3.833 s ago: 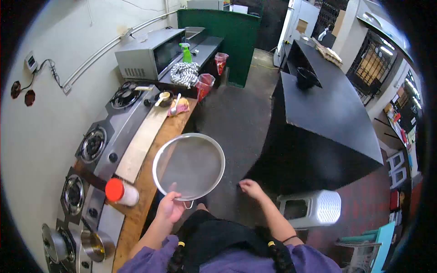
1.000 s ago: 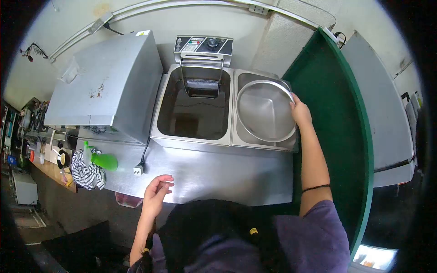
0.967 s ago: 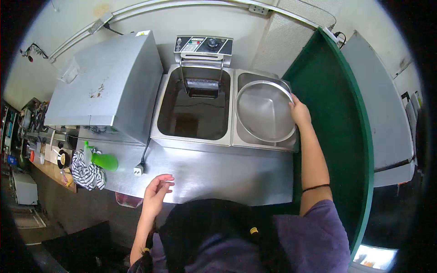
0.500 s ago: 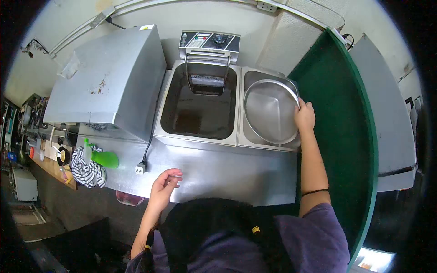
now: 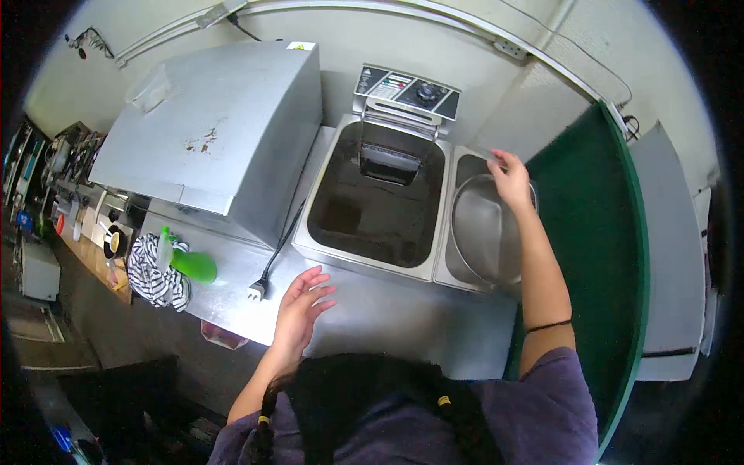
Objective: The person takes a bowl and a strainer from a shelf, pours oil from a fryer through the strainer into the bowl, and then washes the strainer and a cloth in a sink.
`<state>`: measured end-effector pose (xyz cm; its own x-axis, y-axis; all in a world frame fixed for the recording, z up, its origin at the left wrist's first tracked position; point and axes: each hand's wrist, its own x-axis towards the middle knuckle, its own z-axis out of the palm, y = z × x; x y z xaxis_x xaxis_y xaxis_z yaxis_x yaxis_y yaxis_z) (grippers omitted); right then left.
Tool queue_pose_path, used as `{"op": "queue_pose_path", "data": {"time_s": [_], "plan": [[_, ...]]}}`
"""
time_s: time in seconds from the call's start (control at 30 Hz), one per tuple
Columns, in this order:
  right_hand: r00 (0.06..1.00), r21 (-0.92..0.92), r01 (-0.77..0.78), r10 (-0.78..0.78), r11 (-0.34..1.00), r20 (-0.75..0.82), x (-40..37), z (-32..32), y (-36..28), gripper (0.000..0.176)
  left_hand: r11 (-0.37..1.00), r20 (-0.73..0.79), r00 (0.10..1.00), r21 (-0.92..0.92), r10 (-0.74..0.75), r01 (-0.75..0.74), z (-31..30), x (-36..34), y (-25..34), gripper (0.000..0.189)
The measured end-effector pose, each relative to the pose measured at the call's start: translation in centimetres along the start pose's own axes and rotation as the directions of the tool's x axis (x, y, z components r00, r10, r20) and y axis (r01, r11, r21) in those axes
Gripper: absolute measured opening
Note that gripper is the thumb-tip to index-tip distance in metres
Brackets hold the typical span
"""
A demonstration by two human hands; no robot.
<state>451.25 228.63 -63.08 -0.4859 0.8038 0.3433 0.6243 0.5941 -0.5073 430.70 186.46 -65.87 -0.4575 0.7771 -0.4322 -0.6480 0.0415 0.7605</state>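
A deep fryer (image 5: 364, 263) with dark liquid in its left tank stands against the wall, its control panel (image 5: 407, 91) raised at the back. In the steel compartment to its right sits a round metal bowl (image 5: 484, 229), tilted. My right hand (image 5: 511, 184) is above the bowl's far right rim, fingers apart and loosely bent, holding nothing. Part of the bowl is hidden behind my right forearm. My left hand (image 5: 301, 310) hovers open over the steel counter (image 5: 372, 318), palm turned inward. Near it lies the fryer's unplugged power plug (image 5: 257, 290).
A large metal box-shaped appliance (image 5: 201, 132) stands left of the fryer. A green spray bottle (image 5: 190, 263) and a striped cloth (image 5: 155, 271) lie at the counter's left end. A green partition (image 5: 589, 256) bounds the right side.
My right hand has let go of the bowl's rim and lifted to its far side. My left hand has opened wider. The whole view has shifted and turned slightly.
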Motion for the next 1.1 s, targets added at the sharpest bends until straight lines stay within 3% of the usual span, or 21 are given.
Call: {"op": "queue_pose_path", "data": {"time_s": [0.1, 0.17, 0.2, 0.27, 0.3, 0.33, 0.37, 0.43, 0.47, 0.5, 0.6, 0.7, 0.9, 1.0, 1.1], "plan": [[0.998, 0.353, -0.06, 0.045, 0.934, 0.049, 5.3, 4.7, 0.5, 0.047, 0.994, -0.061, 0.997, -0.091, 0.052, -0.058, 0.2, 1.2, 0.0, 0.046], [0.971, 0.507, -0.237, 0.202, 0.828, 0.125, 8.3, 6.6, -0.3, 0.054, 0.988, -0.152, 0.984, -0.11, 0.094, -0.111, -0.1, 2.2, -0.4, 0.052], [0.946, 0.571, -0.324, 0.273, 0.754, 0.175, 9.6, 7.4, -0.9, 0.057, 0.982, -0.19, 0.965, -0.017, 0.182, -0.188, -0.3, 2.9, -0.7, 0.055], [0.898, 0.517, -0.438, 0.328, 0.735, 0.294, 11.5, 8.7, -1.6, 0.075, 0.932, -0.24, 0.905, 0.182, 0.352, -0.314, -1.1, 4.6, -1.4, 0.06], [0.857, 0.471, -0.51, 0.379, 0.72, 0.349, 11.6, 8.3, -2.8, 0.079, 0.935, -0.252, 0.907, 0.2, 0.337, -0.292, -1.6, 5.0, -1.4, 0.061], [0.808, 0.418, -0.581, 0.433, 0.698, 0.4, 11.5, 8.4, -3.4, 0.084, 0.888, -0.25, 0.883, 0.347, 0.397, -0.301, -2.0, 5.3, -1.4, 0.058], [0.776, 0.434, -0.593, 0.338, 0.678, 0.533, 12.6, 9.7, -0.9, 0.097, 0.821, -0.234, 0.862, 0.487, 0.45, -0.297, -2.3, 5.5, -1.4, 0.055], [0.741, 0.415, -0.628, 0.344, 0.658, 0.576, 14.0, 11.9, 3.5, 0.101, 0.675, -0.201, 0.825, 0.689, 0.529, -0.265, -2.5, 5.7, -0.8, 0.044], [0.724, 0.405, -0.645, 0.349, 0.648, 0.595, 14.0, 12.3, 4.8, 0.103, 0.71, -0.214, 0.827, 0.646, 0.52, -0.28, -2.7, 5.9, -1.1, 0.044], [0.644, 0.333, -0.681, 0.317, 0.652, 0.697, 13.3, 10.8, 3.9, 0.106, 0.743, -0.226, 0.828, 0.6, 0.513, -0.296, -3.0, 6.2, -1.5, 0.044], [0.721, 0.383, -0.58, 0.235, 0.718, 0.652, 12.1, 10.4, 3.3, 0.105, 0.759, -0.246, 0.817, 0.572, 0.521, -0.311, -3.2, 6.5, -1.8, 0.042], [0.747, 0.349, -0.569, 0.289, 0.744, 0.599, 11.9, 10.0, 2.5, 0.109, 0.749, -0.235, 0.815, 0.58, 0.529, -0.319, -3.6, 6.8, -1.7, 0.039], [0.718, 0.393, -0.599, 0.252, 0.697, 0.649, 12.3, 10.2, 2.7, 0.096, 0.755, -0.244, 0.806, 0.564, 0.54, -0.335, -3.5, 6.4, -2.5, 0.039], [0.797, 0.456, -0.529, 0.236, 0.716, 0.555, 12.2, 9.4, 1.0, 0.095, 0.755, -0.237, 0.807, 0.56, 0.542, -0.342, -2.7, 6.6, -2.2, 0.039], [0.789, 0.42, -0.548, 0.281, 0.723, 0.546, 12.8, 9.4, 1.5, 0.095, 0.782, -0.251, 0.821, 0.533, 0.512, -0.324, -1.9, 6.3, -2.0, 0.038]]}}
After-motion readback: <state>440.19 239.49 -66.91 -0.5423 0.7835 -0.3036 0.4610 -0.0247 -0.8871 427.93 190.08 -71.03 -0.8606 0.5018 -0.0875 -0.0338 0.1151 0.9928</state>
